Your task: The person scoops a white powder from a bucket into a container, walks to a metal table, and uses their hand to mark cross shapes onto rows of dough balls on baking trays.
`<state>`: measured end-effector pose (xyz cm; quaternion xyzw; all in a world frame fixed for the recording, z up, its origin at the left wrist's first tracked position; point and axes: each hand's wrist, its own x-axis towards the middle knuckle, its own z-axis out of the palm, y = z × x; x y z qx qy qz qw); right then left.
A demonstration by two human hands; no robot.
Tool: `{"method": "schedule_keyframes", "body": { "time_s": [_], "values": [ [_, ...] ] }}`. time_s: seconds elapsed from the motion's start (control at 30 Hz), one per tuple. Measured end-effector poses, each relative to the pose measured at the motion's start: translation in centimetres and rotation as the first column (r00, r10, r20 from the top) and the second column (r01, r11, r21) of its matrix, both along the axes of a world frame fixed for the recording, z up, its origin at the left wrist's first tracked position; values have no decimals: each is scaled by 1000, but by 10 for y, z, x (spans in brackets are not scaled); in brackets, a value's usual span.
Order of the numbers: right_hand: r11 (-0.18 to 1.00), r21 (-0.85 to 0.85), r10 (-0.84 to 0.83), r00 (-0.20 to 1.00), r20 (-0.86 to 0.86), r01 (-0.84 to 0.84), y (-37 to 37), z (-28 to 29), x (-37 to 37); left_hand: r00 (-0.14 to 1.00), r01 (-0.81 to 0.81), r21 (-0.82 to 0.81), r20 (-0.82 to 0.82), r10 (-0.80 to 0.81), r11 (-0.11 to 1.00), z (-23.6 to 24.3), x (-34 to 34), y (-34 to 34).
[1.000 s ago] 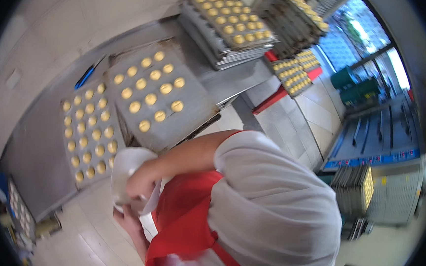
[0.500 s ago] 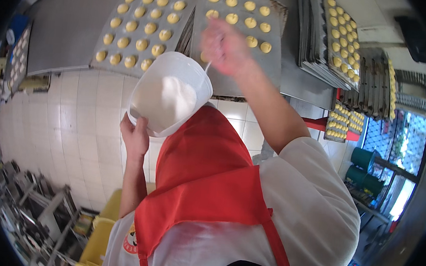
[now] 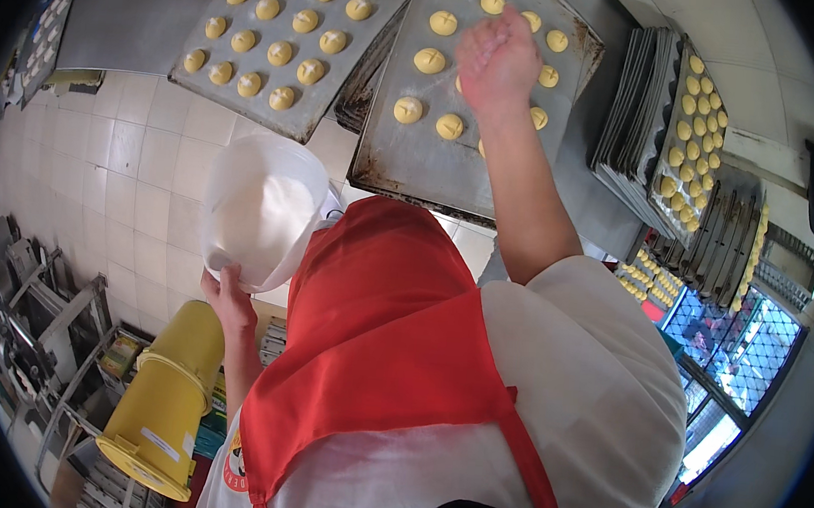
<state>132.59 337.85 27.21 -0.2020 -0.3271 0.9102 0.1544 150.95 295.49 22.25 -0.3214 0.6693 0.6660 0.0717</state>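
Note:
My left hand (image 3: 230,304) grips the near rim of a white plastic bucket (image 3: 272,153), tilted so that its inside shows. White powder (image 3: 260,220) lies in the bucket. Over a metal baking tray (image 3: 385,158) my right hand (image 3: 499,64) is held closed, fingers curled in; whatever they hold is hidden. Round yellow dough pieces (image 3: 429,61) stand in rows on this tray, several with a cut mark on top. The hand and forearm cover some of them.
Left of it, another tray (image 3: 288,129) bears more dough pieces, some dusted white. Stacked trays (image 3: 636,110) stand at the right, beside a dough-filled tray (image 3: 694,132). A yellow bin (image 3: 167,379) and metal racks (image 3: 62,324) are at lower left.
My right hand has moved up and right, farther over the tray. The bucket in my left hand has shifted left and lower in view. The whole view has turned somewhat.

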Motion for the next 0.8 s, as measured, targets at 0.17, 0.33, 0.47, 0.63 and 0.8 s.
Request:
{"method": "schedule_keyframes", "body": {
  "time_s": [0.17, 0.33, 0.47, 0.63, 0.8],
  "values": [
    [979, 203, -53, 983, 176, 17, 12, -58, -31, 980, -162, -28, 113, 164, 986, -9, 3, 9],
    [992, 109, -66, 995, 70, 58, 24, -28, -50, 961, -243, -42, 122, 247, 969, -25, 13, -2],
    [963, 254, -110, 992, 68, 89, 36, -43, -80, 961, -262, 8, 98, 260, 965, -28, 6, -2],
    [974, 202, -112, 992, 57, 98, 55, -68, -106, 970, -217, -34, 106, 219, 976, -34, 5, -9],
    [967, 204, -174, 980, 94, 152, 84, -43, -144, 966, -221, -21, 133, 222, 975, -36, 7, -9]
  ]
}}
